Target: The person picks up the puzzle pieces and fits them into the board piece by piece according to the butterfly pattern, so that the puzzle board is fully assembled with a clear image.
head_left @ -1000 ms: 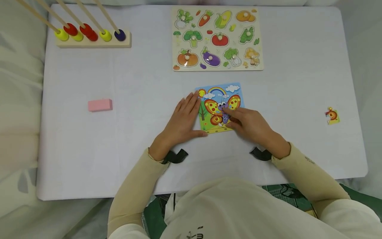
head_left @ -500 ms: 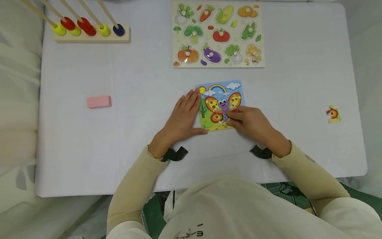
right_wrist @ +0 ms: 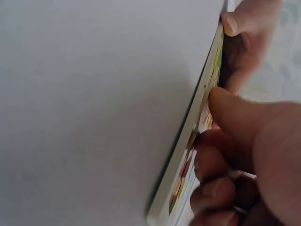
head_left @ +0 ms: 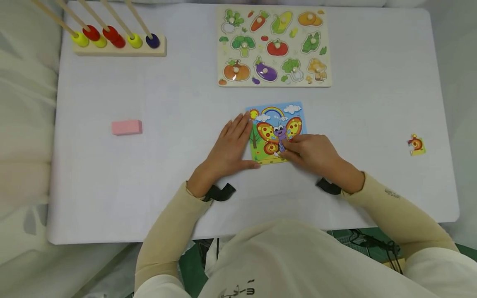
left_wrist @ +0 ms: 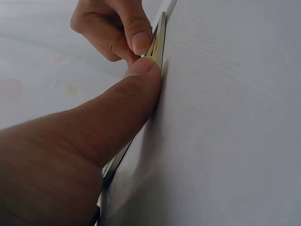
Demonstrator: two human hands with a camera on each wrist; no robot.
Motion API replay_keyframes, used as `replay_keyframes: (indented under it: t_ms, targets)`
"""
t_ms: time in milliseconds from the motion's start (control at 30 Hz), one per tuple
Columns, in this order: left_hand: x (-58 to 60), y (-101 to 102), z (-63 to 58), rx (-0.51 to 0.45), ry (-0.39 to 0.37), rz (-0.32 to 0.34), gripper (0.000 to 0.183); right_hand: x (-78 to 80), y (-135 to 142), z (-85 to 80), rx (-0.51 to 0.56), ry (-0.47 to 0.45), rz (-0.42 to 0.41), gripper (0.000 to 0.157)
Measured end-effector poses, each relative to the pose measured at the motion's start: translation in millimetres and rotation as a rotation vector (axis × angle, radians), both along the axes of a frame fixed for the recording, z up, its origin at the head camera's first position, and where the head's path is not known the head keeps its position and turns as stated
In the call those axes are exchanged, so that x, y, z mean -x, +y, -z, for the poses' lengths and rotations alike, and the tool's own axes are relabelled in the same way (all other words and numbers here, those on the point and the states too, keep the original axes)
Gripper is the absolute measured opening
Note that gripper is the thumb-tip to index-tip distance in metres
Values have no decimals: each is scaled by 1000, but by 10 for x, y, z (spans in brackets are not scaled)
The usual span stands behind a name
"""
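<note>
A square butterfly jigsaw puzzle (head_left: 274,120) lies in its shallow frame near the middle of the table in the head view. My left hand (head_left: 231,147) rests flat along its left side, fingers straight, with the thumb (left_wrist: 141,70) at the near edge. My right hand (head_left: 314,153) covers the lower right of the picture. Its thumb and curled index finger pinch at a puzzle piece (head_left: 281,147) on the butterfly's body. The hand hides most of that piece and the corner beyond. A loose puzzle piece (head_left: 416,145) with an orange swirl lies at the far right.
A vegetable peg puzzle board (head_left: 274,46) lies behind the butterfly puzzle. At the back left stands a wooden bead stacker (head_left: 119,50) with tilted-looking rods. A pink block (head_left: 127,127) sits on the left side of the white table (head_left: 179,107).
My right thumb and index finger have shifted slightly down and inward on the butterfly's body. The left hand stays in place. The whole head view has drifted a little.
</note>
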State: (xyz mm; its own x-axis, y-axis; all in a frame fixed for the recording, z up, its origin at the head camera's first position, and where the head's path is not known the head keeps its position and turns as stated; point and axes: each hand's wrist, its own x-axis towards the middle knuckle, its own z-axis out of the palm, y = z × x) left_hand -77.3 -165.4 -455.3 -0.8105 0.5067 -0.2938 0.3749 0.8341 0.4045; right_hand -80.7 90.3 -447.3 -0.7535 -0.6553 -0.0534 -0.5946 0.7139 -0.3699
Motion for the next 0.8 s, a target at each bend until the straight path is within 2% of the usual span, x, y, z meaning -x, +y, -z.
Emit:
replay_keyframes:
  t_ms: [167,333,600,800]
  targets:
    - [-25,-5,24,3,0,-12,120,-50,-77,-12,-63,33,41,40]
    - [-54,-1,61,-13,-3,-4,121,-100,-141,-18,-114,26,78,42]
    - [-31,10,52,-10,21,9,121,-171,-197,-43,-142,153,65,38]
    - [1,18,20,-3,13,0,121,-41,-252,-77,-173,64,86,37]
